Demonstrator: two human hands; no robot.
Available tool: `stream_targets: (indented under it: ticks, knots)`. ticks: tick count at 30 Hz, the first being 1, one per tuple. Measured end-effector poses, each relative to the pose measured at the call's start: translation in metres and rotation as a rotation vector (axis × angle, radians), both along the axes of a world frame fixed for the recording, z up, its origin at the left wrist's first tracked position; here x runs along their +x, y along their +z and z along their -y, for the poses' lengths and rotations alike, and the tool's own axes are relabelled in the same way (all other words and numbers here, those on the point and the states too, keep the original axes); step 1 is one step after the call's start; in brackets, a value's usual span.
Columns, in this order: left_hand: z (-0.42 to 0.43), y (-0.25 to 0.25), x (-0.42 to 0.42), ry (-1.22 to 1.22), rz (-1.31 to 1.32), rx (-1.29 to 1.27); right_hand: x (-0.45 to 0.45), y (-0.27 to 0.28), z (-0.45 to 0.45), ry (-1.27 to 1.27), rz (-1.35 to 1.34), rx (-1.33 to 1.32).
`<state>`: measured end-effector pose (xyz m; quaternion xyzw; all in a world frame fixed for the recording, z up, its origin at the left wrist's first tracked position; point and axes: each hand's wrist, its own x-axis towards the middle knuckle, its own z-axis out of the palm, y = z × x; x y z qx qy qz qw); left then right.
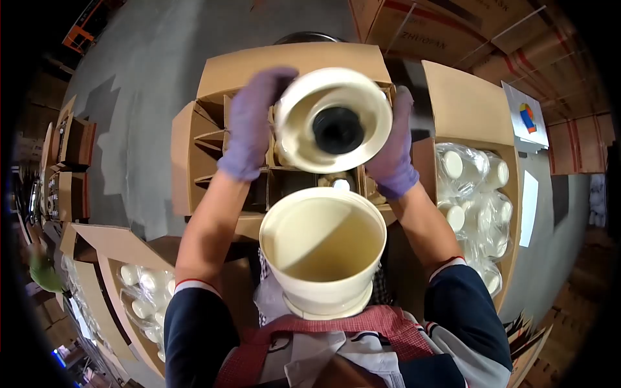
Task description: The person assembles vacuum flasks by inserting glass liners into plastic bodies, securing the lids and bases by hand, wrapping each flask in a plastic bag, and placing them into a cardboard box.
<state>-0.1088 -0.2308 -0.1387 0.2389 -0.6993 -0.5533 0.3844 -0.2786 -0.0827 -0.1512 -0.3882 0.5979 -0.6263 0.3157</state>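
My left hand (248, 126), in a purple glove, grips the left edge of a cream, round, bowl-shaped piece with a black centre (337, 130). On its other side my right hand (396, 152), gloved the same way, is closed against the rim. The piece is tilted so that its hollow side faces me; motion blurs it a little, and its exact kind is unclear. Below it, close to my body, stands a large cream pot (321, 291) with its wide mouth upward and nothing visible inside. Behind the raised piece lies an open cardboard box (184, 161) with cardboard dividers.
At the right an open carton (511, 213) holds several cream items in clear plastic. Another such carton (123, 246) stands at the lower left. Stacked brown boxes (446, 32) fill the upper right. A white sheet with a coloured logo (525, 116) is beside the right carton.
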Motion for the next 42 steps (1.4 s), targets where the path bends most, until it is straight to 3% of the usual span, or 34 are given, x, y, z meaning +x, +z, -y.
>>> stream_targets:
  ticks: [1, 2, 3, 4, 6, 8, 10, 12, 14, 15, 16, 17, 18, 19, 20, 21, 22, 24, 26, 27, 28, 30, 32, 34, 36, 37, 38, 40, 42]
  knots:
    - [0.016, -0.038, -0.010, 0.074, 0.267, -0.493, -0.011, -0.015, 0.004, -0.023, -0.072, -0.115]
    - [0.024, -0.094, -0.011, -0.007, 0.531, -0.483, -0.024, -0.044, -0.003, -0.033, 0.229, -0.097]
    - [0.013, -0.112, -0.015, -0.099, 0.870, -0.226, -0.036, -0.072, -0.009, -0.086, 0.570, -0.114]
    - [0.004, -0.175, -0.011, -0.036, 1.049, -0.543, -0.047, -0.100, -0.015, -0.183, 0.879, -0.141]
    - [-0.009, -0.181, -0.004, 0.007, 1.111, -0.759, -0.048, -0.136, -0.043, -0.327, 0.969, -0.107]
    - [-0.008, -0.163, -0.003, 0.010, 1.056, -0.738, -0.043, -0.127, -0.059, -0.349, 0.877, 0.199]
    - [-0.015, -0.103, 0.002, 0.040, 0.977, -0.708, -0.035, -0.124, -0.073, -0.513, -0.220, 0.274]
    - [-0.031, -0.021, 0.017, 0.144, 0.657, -0.908, -0.025, -0.089, -0.085, -0.430, -0.650, 0.136]
    - [-0.072, 0.074, 0.037, 0.243, 0.463, -1.048, -0.007, -0.085, -0.073, -0.140, -0.055, 0.132]
    - [-0.102, 0.113, 0.050, 0.232, 0.529, -1.005, -0.001, -0.094, -0.059, 0.012, -0.131, 0.082]
    - [-0.125, 0.129, 0.061, 0.242, 0.519, -1.028, 0.016, -0.059, -0.052, 0.287, 0.371, -0.071]
    - [-0.146, 0.143, 0.071, 0.101, 0.479, -1.252, 0.035, -0.023, -0.044, 0.495, 0.896, -0.107]
    - [-0.159, 0.153, 0.078, 0.028, 0.460, -1.372, 0.052, 0.013, -0.040, 0.566, 0.779, -0.334]
    - [-0.172, 0.164, 0.085, -0.045, 0.434, -1.491, 0.064, 0.041, -0.048, 0.552, 0.957, -0.286]
    - [-0.179, 0.168, 0.090, -0.052, 0.378, -1.345, 0.074, 0.060, -0.056, 0.539, 1.135, -0.231]
    - [-0.182, 0.171, 0.094, -0.060, 0.321, -1.197, 0.070, 0.052, -0.053, 0.623, 1.077, -0.267]
    - [-0.162, 0.168, 0.090, 0.183, 0.119, -1.171, 0.065, 0.043, -0.051, 0.703, 1.017, -0.295]
    - [-0.130, 0.165, 0.095, 0.274, -0.046, -0.621, 0.086, 0.072, -0.086, 0.716, 0.929, -0.314]
    - [-0.136, 0.158, 0.106, -0.037, -0.293, 0.070, 0.086, 0.074, -0.110, 0.579, 0.070, -0.106]
    - [-0.139, 0.152, 0.116, -0.135, -0.264, 0.098, 0.099, 0.097, -0.144, 0.652, 0.213, 0.011]
    - [-0.151, 0.141, 0.124, -0.185, -0.236, 0.140, 0.110, 0.085, -0.155, 0.649, 0.120, -0.222]
    - [-0.157, 0.121, 0.136, -0.445, -0.014, 0.134, 0.119, 0.043, -0.172, 0.494, -0.122, -0.247]
    - [-0.161, 0.112, 0.133, -0.738, 0.242, -0.035, 0.124, 0.032, -0.184, 0.418, -0.051, -0.222]
    - [-0.175, 0.123, 0.121, -0.760, 0.455, -0.374, 0.119, 0.026, -0.176, 0.452, 0.007, -0.243]
    - [-0.182, 0.143, 0.106, -0.662, 0.910, -0.564, 0.105, 0.018, -0.167, 0.452, 0.176, -0.197]
    - [-0.180, 0.144, 0.099, -0.660, 0.911, -0.560, 0.095, 0.012, -0.159, 0.455, 0.340, -0.158]
    - [-0.178, 0.144, 0.093, -0.712, 0.946, -0.608, 0.076, -0.005, -0.140, 0.334, 0.321, -0.138]
    - [-0.176, 0.151, 0.082, -0.799, 0.970, -0.665, 0.029, -0.051, -0.105, 0.101, -0.333, -0.029]
    - [-0.164, 0.133, 0.085, -0.790, 0.772, -0.675, -0.003, -0.085, -0.073, -0.093, -0.954, 0.216]
